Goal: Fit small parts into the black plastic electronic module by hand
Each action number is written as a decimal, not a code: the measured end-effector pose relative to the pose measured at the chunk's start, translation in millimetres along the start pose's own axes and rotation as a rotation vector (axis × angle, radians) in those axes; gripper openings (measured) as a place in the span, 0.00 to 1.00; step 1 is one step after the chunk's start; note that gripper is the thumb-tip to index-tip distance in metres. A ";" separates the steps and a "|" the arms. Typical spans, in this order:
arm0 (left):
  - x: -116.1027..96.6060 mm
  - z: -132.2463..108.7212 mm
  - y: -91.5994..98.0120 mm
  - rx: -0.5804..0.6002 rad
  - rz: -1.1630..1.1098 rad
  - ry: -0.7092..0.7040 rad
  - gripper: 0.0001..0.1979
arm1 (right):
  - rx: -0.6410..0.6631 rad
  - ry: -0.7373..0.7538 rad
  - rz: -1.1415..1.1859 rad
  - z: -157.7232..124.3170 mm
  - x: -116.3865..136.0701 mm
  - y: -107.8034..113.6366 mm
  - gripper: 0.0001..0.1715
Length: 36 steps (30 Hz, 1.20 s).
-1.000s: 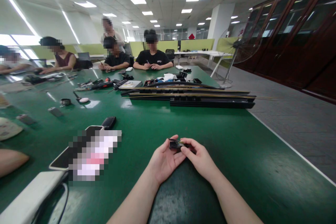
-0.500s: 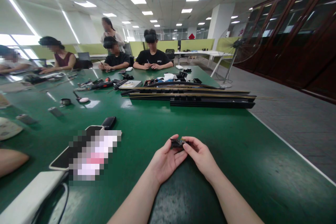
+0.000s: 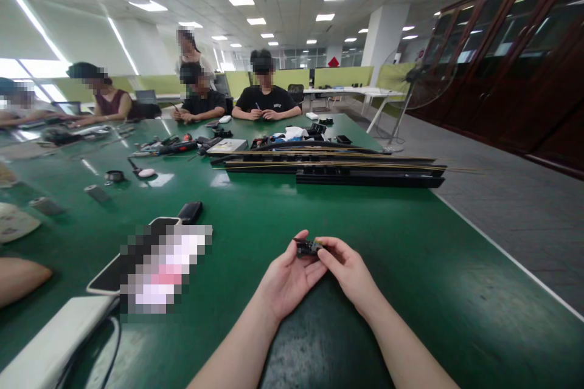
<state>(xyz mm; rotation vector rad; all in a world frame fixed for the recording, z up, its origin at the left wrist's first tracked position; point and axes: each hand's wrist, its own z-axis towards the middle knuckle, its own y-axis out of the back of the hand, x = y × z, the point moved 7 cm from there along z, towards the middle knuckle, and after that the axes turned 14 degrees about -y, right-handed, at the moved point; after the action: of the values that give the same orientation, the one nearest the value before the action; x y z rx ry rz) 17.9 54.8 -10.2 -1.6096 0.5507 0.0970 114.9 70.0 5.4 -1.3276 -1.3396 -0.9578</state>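
Between my two hands is a small black part point(image 3: 307, 248), perhaps plastic, with a hint of yellow-green at its right end; its exact kind is too small to make out. My left hand point(image 3: 289, 276), palm up, grips its left end between thumb and fingers. At the right end, the thumb and forefinger of my right hand point(image 3: 343, 262) pinch it. Both hands are held over the green table point(image 3: 255, 213), near its front edge. My fingers cover parts of the black piece.
Long black rails point(image 3: 369, 179) with thin brass-coloured rods lie across the table ahead. On the left are a phone-like dark device point(image 3: 132, 255), a black block point(image 3: 190, 213) and a white box point(image 3: 55, 334) with a cable. Several people sit at the far side; a fan point(image 3: 413, 76) stands right.
The black part has tilted slightly in my fingers, and its left end shows a little more. Both hands stay almost in the same place.
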 end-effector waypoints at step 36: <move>0.4 -0.2 -2.6 0.005 -0.014 -0.012 0.10 | -0.003 -0.044 0.160 -4.7 2.4 -2.0 0.17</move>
<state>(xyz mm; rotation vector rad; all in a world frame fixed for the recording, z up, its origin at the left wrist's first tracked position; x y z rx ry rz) 19.3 54.6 -8.0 -1.6071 0.5301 0.0945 113.6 65.8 8.9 -1.4422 -1.2446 -0.8256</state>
